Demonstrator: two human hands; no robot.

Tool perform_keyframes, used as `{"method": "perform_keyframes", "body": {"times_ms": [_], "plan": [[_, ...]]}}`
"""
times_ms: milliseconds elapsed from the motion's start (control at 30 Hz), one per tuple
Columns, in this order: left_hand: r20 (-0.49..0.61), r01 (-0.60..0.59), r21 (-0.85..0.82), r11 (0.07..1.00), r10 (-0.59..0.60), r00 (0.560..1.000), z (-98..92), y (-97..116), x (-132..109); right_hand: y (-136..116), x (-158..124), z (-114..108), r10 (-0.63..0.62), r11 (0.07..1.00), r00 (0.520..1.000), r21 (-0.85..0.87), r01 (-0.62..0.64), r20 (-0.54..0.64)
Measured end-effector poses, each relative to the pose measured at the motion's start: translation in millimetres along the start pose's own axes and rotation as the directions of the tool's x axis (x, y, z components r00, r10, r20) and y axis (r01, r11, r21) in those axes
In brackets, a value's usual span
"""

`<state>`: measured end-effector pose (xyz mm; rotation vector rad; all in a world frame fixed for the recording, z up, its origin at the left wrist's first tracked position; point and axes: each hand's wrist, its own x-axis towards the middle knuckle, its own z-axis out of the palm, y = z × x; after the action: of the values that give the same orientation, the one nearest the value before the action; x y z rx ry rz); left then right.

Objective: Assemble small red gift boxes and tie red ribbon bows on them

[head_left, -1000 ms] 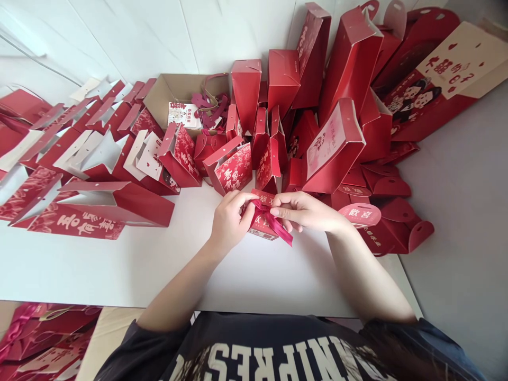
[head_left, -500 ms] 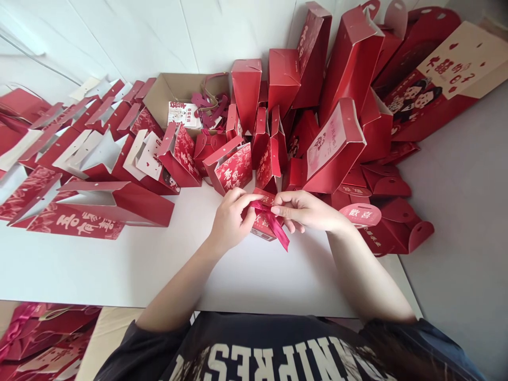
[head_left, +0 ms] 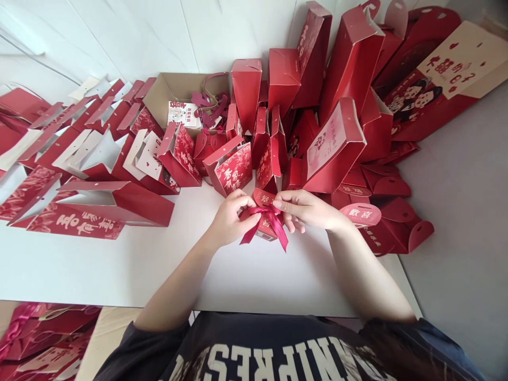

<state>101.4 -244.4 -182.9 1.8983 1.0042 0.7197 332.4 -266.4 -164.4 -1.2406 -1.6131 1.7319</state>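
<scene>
A small red gift box [head_left: 266, 229] with pale lettering stands on the white table in front of me. Across its top lies a crimson ribbon [head_left: 280, 233] formed into a bow, both tails hanging down over the near side. My left hand [head_left: 234, 216] pinches the bow's left part between thumb and fingers. At the bow's right part, my right hand [head_left: 298, 210] has thumb and index finger closed on the ribbon, its other fingers loosely curled. The knot shows between the two hands.
Rows of open red paper bags [head_left: 107, 153] stand at the left. A cardboard box [head_left: 164, 87] holding cards and purple ribbon pieces sits at the back. Taller red boxes [head_left: 353, 58] crowd the right, beside a grey wall [head_left: 460, 211]. More red packages [head_left: 47, 338] lie below the table's left edge.
The ribbon has spread into a bow, and a left tail now shows beside the right one. My left hand has shifted slightly left and my right hand hardly moved.
</scene>
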Motion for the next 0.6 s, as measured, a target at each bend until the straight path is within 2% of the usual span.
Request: {"method": "perform_keyframes", "body": {"times_ms": [133, 233, 367, 600], "plan": [[0.104, 0.065, -0.145, 0.987, -0.050, 0.993, -5.3, -2.2, 1.1, -0.6, 0.0, -1.8, 0.007, 1.000, 1.000, -0.011, -0.007, -0.005], [0.069, 0.121, -0.232, 0.965, -0.108, 0.992, -4.4, -4.3, 1.6, -0.8, -0.1, -1.9, 0.014, 1.000, 1.000, -0.012, -0.014, -0.008], [0.013, 0.132, -0.173, 0.976, -0.132, 0.991, -1.8, -5.6, 1.9, 0.1, 0.1, -2.0, 0.033, 0.999, 0.999, -0.020, -0.033, -0.015], [-0.017, 0.030, -0.034, 0.999, -0.030, 0.999, -2.8, -3.3, 1.9, -2.5, 0.0, -1.1, 0.088, 0.995, 0.995, -0.035, -0.090, -0.040]]}}
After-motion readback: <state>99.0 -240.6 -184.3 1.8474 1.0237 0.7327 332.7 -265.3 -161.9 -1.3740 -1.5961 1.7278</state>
